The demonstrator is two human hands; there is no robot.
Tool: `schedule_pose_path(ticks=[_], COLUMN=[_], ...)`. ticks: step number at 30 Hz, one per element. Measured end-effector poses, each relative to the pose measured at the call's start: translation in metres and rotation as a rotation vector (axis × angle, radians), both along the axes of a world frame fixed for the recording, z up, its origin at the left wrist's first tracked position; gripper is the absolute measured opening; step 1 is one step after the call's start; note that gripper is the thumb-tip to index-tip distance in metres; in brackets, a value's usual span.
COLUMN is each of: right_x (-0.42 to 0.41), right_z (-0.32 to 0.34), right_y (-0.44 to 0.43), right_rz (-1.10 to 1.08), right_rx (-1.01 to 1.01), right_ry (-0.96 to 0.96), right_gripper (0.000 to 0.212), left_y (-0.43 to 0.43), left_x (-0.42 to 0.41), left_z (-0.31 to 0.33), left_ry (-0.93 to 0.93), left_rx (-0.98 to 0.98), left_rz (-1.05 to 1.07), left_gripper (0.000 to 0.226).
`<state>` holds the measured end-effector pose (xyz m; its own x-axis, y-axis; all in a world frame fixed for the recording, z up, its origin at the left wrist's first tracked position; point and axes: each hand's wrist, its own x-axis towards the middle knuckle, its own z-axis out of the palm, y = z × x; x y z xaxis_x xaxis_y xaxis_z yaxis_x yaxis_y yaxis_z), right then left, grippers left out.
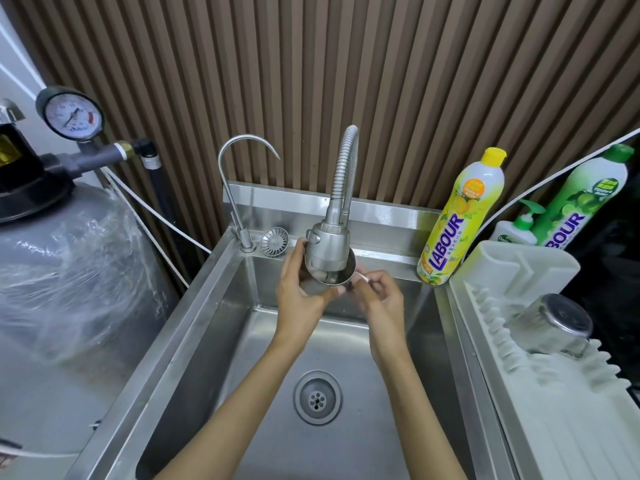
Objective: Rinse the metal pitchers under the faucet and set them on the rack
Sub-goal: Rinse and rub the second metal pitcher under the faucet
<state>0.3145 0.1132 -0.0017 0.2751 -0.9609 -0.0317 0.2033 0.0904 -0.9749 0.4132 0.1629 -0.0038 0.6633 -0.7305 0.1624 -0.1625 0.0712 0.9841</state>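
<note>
Under the faucet (327, 249), over the sink (194, 327), left hand (299, 289) grips a pitcher (332, 277), right hand (379, 296) pinches its handle, another pitcher (550, 325) upside-down on the rack (554, 410).

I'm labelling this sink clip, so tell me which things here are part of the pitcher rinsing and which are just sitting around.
Part of the job: pitcher in hand, spray faucet, left hand, right hand, sink, rack, pitcher on rack.

Just sitting around: yellow soap bottle, green soap bottle, pump bottle, thin tap, strainer, pressure gauge, tank.
</note>
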Motion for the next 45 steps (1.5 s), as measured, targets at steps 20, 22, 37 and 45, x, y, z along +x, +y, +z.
schedule_pose_path(ticks=[20,22,37,45], right_x=[-0.017,-0.014,-0.019,-0.005], right_z=[0.010,-0.001,0.034,0.000], right_y=[0.001,0.000,0.005,0.000], right_rz=[0.020,0.074,-0.147,0.071], right_rx=[-0.183,-0.072,-0.412,-0.149], right_ry=[0.188,0.086,0.752,0.129], right_gripper=[0.023,0.020,0.020,0.017], left_y=[0.005,0.007,0.014,-0.001], left_x=[-0.005,-0.001,-0.014,0.001], left_z=[-0.012,-0.007,-0.007,0.000], left_ry=[0.123,-0.033,0.060,0.018], left_rx=[-0.121,-0.095,0.150,-0.049], left_rz=[-0.094,-0.037,-0.001,-0.005], left_gripper=[0.083,0.088,0.052,0.080])
